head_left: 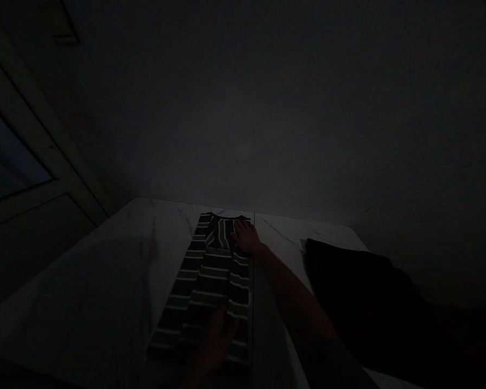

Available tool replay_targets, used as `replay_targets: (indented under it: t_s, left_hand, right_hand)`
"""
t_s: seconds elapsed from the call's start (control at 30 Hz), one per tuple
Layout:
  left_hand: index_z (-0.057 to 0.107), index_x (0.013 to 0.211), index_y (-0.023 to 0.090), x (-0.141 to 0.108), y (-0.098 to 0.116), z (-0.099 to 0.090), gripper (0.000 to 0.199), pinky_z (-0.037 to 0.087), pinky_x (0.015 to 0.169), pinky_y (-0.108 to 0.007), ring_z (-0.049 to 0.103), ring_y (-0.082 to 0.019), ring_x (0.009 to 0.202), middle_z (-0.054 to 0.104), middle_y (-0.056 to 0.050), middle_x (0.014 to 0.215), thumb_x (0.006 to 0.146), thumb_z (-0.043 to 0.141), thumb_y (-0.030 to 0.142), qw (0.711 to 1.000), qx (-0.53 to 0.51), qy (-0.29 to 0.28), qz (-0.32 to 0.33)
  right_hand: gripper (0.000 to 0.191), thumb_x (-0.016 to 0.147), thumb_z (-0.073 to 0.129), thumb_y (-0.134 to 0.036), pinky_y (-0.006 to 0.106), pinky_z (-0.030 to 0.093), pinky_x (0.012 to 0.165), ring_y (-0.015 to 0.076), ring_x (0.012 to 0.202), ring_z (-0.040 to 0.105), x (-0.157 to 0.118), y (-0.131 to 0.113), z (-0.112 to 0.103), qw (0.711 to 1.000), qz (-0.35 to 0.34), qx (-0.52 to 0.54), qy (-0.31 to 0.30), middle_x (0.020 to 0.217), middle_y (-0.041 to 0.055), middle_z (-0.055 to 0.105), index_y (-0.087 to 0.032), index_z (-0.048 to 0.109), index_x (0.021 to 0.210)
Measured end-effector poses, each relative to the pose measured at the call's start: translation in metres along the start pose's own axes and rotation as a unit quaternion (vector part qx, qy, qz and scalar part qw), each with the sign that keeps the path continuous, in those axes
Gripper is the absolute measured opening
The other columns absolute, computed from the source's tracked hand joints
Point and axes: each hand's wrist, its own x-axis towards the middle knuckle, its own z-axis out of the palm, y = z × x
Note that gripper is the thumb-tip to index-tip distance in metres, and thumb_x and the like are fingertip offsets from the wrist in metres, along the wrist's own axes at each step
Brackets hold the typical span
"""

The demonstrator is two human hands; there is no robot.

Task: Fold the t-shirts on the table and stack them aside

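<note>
Item: my left grip (218, 330), low over the near half of one striped garment (210, 270); too dark to tell whether its fingers are closed or touching. Risk: a sideways drag could ruck the layers or skew the long fold, poor light hiding the slip.

Item: said garment, lying folded lengthwise on the white table (109, 259), right edge beside the seam (253, 324); near part below my left grip, far right corner under my right grip (246, 236).

Item: black cloth, probably (348, 292), rightward, apart from the garment.

Item: said right grip, palm down, fingers spread, pinching nothing.

Item: wall (243, 108), beyond.
</note>
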Motion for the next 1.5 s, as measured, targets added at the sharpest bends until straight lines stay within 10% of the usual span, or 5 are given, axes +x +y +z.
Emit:
replay_targets:
  t_s: [0.27, 0.53, 0.87, 1.17, 1.5]
  left_hand:
    - [0.06, 0.134, 0.018, -0.027, -0.031, -0.013, 0.095, 0.043, 0.112, -0.047, 0.052, -0.039, 0.135, 0.055, -0.019, 0.148, 0.058, 0.077, 0.072, 0.996, -0.021, -0.067, -0.05]
    - [0.077, 0.093, 0.035, -0.052, -0.009, -0.05, 0.037, 0.053, 0.09, -0.049, 0.068, -0.034, 0.098, 0.076, -0.005, 0.093, 0.07, 0.074, 0.064, 0.975, 0.2, -0.086, 0.044]
    - [0.075, 0.087, 0.017, 0.099, 0.128, -0.014, 0.02, 0.047, 0.082, -0.033, 0.069, -0.025, 0.093, 0.076, -0.012, 0.094, 0.091, 0.057, 0.027, 0.876, 0.46, 0.025, 0.147]
    - [0.071, 0.092, 0.016, 0.119, 0.112, -0.009, 0.012, 0.044, 0.088, -0.033, 0.067, -0.025, 0.102, 0.073, -0.013, 0.103, 0.088, 0.06, 0.018, 0.892, 0.43, 0.037, 0.134]
    - [0.064, 0.081, 0.018, 0.126, 0.095, -0.011, 0.012, 0.047, 0.09, -0.033, 0.065, -0.022, 0.095, 0.071, -0.006, 0.091, 0.089, 0.056, 0.022, 0.975, 0.18, 0.052, 0.119]
  right_hand:
    - [0.068, 0.104, 0.017, -0.056, 0.054, 0.016, 0.121, 0.0291, 0.154, 0.018, 0.002, 0.003, 0.004, 1.0, -0.002, -0.003, -0.002, 0.169, 0.0082, 0.02, -0.019, 0.025, 0.16]
    - [0.068, 0.104, 0.019, -0.056, 0.053, 0.017, 0.122, 0.0293, 0.154, 0.017, 0.0, 0.0, 0.0, 1.0, 0.002, -0.003, -0.009, 0.169, 0.0076, 0.019, -0.019, 0.023, 0.161]
    - [0.065, 0.105, 0.022, -0.054, 0.052, 0.016, 0.122, 0.0291, 0.153, 0.021, -0.002, -0.002, -0.003, 1.0, 0.003, -0.015, -0.009, 0.168, 0.0088, 0.023, -0.019, 0.027, 0.16]
    - [0.067, 0.105, 0.02, -0.055, 0.054, 0.016, 0.122, 0.0297, 0.154, 0.02, 0.001, 0.001, 0.002, 1.0, -0.003, -0.008, -0.002, 0.168, 0.0079, 0.022, -0.018, 0.028, 0.16]
    - [0.066, 0.105, 0.018, -0.056, 0.054, 0.016, 0.122, 0.0293, 0.153, 0.021, -0.003, -0.001, -0.001, 1.0, -0.003, -0.003, 0.008, 0.167, 0.0063, 0.024, -0.02, 0.031, 0.159]
